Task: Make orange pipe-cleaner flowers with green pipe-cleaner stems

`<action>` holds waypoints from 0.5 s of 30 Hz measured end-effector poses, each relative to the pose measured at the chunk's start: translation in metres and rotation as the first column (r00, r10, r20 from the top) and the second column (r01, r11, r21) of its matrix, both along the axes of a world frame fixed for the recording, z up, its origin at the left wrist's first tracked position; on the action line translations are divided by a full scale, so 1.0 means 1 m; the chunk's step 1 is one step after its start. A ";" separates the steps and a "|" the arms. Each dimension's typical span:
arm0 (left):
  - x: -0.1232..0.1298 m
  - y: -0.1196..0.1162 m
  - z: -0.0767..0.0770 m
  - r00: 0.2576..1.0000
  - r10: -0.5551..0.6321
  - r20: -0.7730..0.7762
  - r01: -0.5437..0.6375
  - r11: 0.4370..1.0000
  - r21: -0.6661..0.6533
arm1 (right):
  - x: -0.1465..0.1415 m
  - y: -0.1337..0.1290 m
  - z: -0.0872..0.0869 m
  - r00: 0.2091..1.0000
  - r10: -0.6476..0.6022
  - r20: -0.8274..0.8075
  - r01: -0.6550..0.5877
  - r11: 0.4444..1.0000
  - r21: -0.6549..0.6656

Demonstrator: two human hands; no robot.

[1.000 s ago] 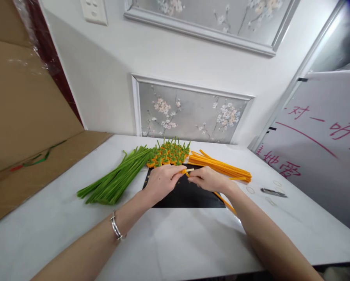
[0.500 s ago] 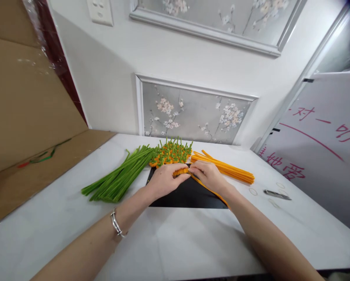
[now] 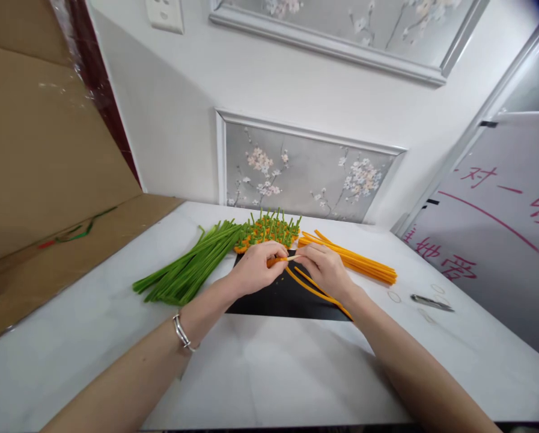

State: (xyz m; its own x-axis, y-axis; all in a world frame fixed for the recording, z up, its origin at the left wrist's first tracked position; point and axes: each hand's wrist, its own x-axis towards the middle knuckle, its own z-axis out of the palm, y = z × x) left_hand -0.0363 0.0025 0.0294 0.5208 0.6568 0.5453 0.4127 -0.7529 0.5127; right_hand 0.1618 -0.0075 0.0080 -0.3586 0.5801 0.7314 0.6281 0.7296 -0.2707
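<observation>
Both hands meet over the flat black mat [image 3: 291, 300]: left hand [image 3: 255, 267] and right hand [image 3: 325, 269] fingers pinch a fuzzy orange pipe cleaner [image 3: 312, 290], its coiled end between them.

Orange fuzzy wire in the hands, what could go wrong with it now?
The coil held by the left hand on a thin stick might loosen if the right hand slips. The wire's long tail trails under the right wrist and could snag. The finished pieces stand close behind and may get knocked.

Home craft corner, floral wall panels [image 3: 305, 174], wall socket [image 3: 164, 13], white table [image 3: 269, 373]
</observation>
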 end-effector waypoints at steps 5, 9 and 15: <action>-0.001 0.003 -0.001 1.000 0.015 -0.011 -0.015 1.000 -0.003 | -0.002 0.003 -0.005 0.964 0.084 -0.250 -0.180 0.903 -0.389; -0.003 0.007 -0.001 0.995 0.093 -0.017 -0.094 0.995 -0.034 | -0.004 0.001 -0.008 0.980 0.175 -0.090 -0.194 0.779 -0.596; -0.009 0.013 0.000 0.987 0.156 -0.037 -0.157 0.987 -0.022 | -0.005 -0.014 0.010 0.970 0.043 0.237 0.046 0.934 -0.354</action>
State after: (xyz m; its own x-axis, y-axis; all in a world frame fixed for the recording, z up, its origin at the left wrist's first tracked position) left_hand -0.0457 0.0155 0.0295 0.4290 0.7448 0.5111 0.5421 -0.6648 0.5140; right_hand 0.1564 -0.0215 0.0185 -0.4948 0.7857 0.3714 0.7069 0.6124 -0.3538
